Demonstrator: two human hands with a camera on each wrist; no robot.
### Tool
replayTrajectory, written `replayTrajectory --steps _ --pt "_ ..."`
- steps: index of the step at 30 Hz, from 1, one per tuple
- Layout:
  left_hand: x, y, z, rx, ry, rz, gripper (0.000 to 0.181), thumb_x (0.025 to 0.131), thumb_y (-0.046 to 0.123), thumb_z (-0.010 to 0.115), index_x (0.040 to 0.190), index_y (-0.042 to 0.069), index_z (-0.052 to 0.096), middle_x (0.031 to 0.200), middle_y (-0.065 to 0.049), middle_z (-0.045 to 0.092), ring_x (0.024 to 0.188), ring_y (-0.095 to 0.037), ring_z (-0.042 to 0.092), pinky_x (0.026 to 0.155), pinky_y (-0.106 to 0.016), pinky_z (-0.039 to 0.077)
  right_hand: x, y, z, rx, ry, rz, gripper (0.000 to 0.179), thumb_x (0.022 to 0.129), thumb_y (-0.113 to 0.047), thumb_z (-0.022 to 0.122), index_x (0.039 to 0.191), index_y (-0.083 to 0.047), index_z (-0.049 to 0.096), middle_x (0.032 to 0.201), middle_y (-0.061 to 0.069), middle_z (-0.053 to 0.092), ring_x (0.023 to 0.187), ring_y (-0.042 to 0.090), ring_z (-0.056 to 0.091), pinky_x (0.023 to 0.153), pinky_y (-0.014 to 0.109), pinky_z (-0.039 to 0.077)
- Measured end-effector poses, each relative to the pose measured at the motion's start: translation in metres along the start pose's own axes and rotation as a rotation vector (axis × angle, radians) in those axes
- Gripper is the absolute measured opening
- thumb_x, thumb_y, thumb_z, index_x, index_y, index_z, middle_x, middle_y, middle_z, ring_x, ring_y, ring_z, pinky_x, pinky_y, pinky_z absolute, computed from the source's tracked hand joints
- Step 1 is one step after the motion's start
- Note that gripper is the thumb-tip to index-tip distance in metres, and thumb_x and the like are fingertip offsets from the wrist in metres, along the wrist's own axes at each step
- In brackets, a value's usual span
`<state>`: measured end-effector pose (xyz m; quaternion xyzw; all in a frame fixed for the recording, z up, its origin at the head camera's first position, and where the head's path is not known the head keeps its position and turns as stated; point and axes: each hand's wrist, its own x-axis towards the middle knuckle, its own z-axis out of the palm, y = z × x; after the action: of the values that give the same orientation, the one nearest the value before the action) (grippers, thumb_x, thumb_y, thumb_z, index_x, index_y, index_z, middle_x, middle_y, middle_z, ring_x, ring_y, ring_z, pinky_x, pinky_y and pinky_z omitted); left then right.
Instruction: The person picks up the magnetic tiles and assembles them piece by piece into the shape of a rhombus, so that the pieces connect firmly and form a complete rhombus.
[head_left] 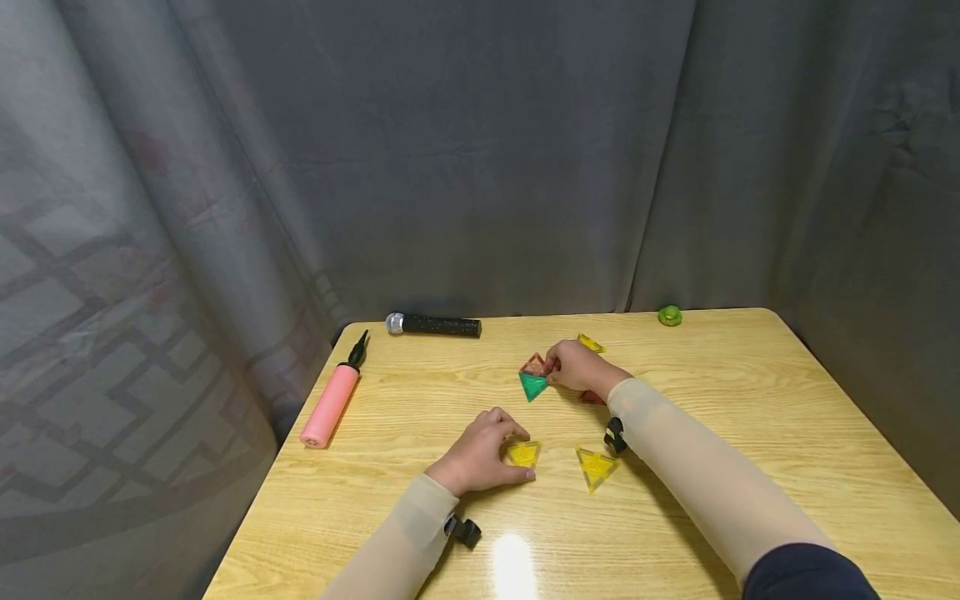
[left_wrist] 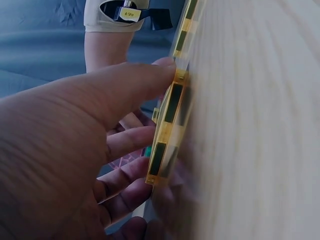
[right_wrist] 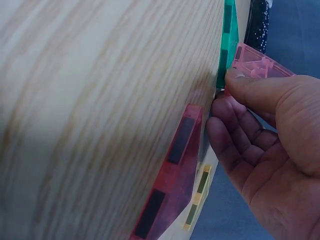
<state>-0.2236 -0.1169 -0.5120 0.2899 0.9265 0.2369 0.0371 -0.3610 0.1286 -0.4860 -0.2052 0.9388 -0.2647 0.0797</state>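
Observation:
My right hand [head_left: 581, 367] pinches a pink triangular magnetic tile [right_wrist: 255, 62] between thumb and fingers. That tile stands tilted up against the edge of a green triangular tile [head_left: 532, 387], which lies on the table. Near the front, my left hand [head_left: 483, 454] holds a yellow triangular tile [head_left: 524, 453] between its thumb and fingers, the tile lying low at the tabletop. A second yellow tile [head_left: 597, 468] lies to its right. Under the right wrist is a red tile [right_wrist: 172, 170], partly hidden in the head view. Behind the right hand lies another yellow tile [head_left: 591, 342].
A pink hand pump [head_left: 332, 404] with a black nozzle lies along the table's left edge. At the back left is a black microphone [head_left: 435, 325], and a small green object [head_left: 670, 316] sits at the back right. Grey curtains [head_left: 480, 167] hang behind the wooden table [head_left: 712, 400].

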Motion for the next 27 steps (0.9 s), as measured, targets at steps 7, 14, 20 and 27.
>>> replayTrajectory --steps 7,14,20,27 --pt "-0.0011 -0.0022 -0.0010 -0.021 -0.009 0.010 0.054 0.084 0.052 0.086 0.126 0.022 0.073 0.117 0.009 0.055 0.104 -0.011 0.051 0.092 -0.029 0.047 0.0004 0.0016 0.0023 -0.014 0.004 0.002 0.006 0.094 -0.008 0.079 0.092 -0.011 0.074 0.085 0.002 0.064 0.076 0.019 0.055 0.073 0.035 0.048" --pt "-0.0008 -0.0030 -0.0021 -0.024 -0.017 0.003 0.059 0.080 0.054 0.089 0.126 0.022 0.072 0.119 0.009 0.055 0.107 -0.011 0.052 0.096 -0.030 0.048 0.0013 0.0027 0.0035 -0.012 0.010 0.003 0.007 0.094 -0.008 0.079 0.092 -0.011 0.073 0.084 0.002 0.064 0.075 0.018 0.055 0.072 0.034 0.048" --pt "-0.0007 -0.0041 -0.0025 -0.038 -0.010 -0.010 0.058 0.080 0.049 0.090 0.127 0.022 0.070 0.118 0.009 0.056 0.109 -0.010 0.052 0.097 -0.030 0.049 0.0006 0.0019 0.0026 -0.012 0.013 -0.005 0.006 0.094 -0.008 0.079 0.093 -0.010 0.074 0.083 0.002 0.064 0.074 0.018 0.055 0.072 0.034 0.048" --pt "-0.0004 -0.0034 -0.0044 -0.064 0.012 -0.021 0.060 0.081 0.046 0.091 0.129 0.020 0.067 0.117 0.008 0.059 0.111 -0.012 0.052 0.098 -0.031 0.050 -0.0001 0.0010 0.0023 -0.010 0.016 -0.017 0.006 0.094 -0.008 0.080 0.093 -0.010 0.074 0.084 0.001 0.065 0.074 0.017 0.056 0.071 0.035 0.049"
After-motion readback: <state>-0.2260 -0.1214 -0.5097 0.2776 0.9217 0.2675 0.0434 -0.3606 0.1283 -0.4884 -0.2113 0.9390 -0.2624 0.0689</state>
